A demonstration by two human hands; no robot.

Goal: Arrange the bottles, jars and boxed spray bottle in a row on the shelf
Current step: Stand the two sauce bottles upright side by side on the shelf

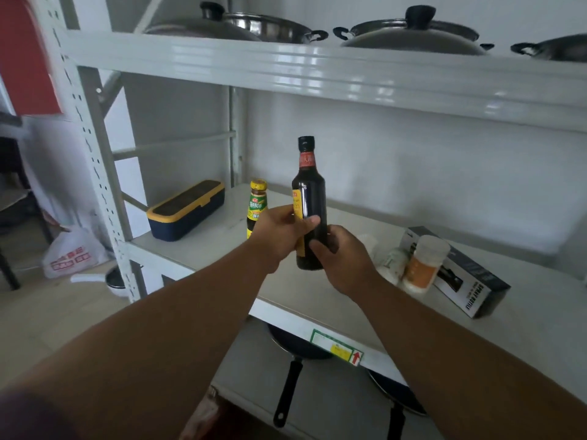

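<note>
I hold a tall dark glass bottle with a black cap and a yellow label upright above the middle shelf. My left hand grips its label side and my right hand wraps its base. Behind my left hand a small bottle with a yellow cap and green label stands on the shelf. To the right lie a jar with an orange label, a white jar and the black boxed spray bottle, all on their sides.
A navy and yellow lidded box sits at the shelf's left end. Pots and lids fill the upper shelf. Frying pans lie on the shelf below. A white plastic bag rests on the floor at left.
</note>
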